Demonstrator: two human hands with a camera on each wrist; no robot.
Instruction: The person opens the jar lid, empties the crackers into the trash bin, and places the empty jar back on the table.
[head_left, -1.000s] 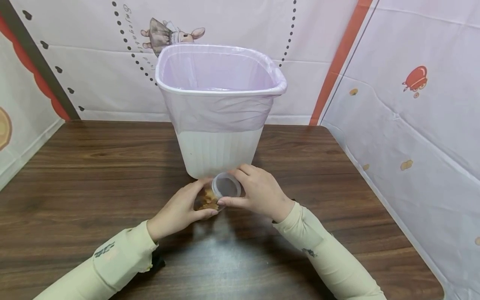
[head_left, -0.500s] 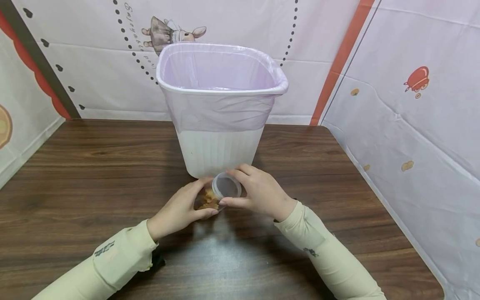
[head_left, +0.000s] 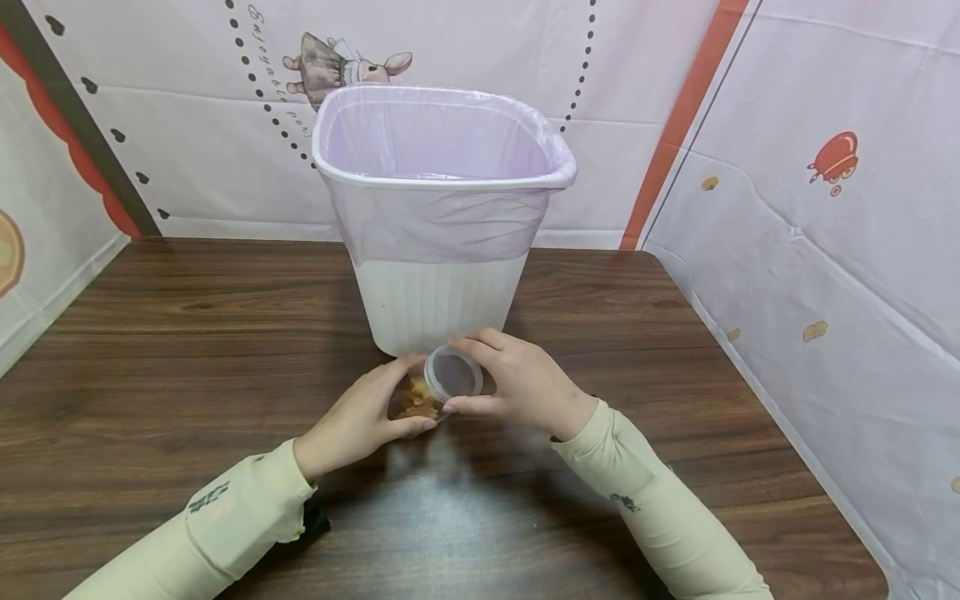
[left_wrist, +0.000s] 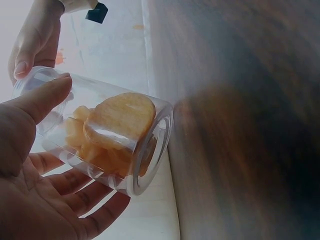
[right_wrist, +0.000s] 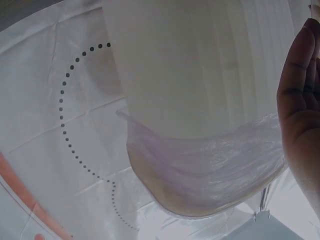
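"Type of premises?"
"Indoor worktop (head_left: pixel 187 333), screened by cloth (head_left: pixel 825 250) on the left, right and far sides. Whether in a home, office or studio cannot be determined."
"Evidence?"
"Worktop: dark wood grain. Cloth: pale, creased, printed with a rabbit (head_left: pixel 322 71) and a red stripe (head_left: pixel 680 125)."
"Household articles?"
"White bin (head_left: pixel 438 304), standing on the worktop, lilac liner (head_left: pixel 442 221) folded over its rim. Domestic in character; not conclusive."
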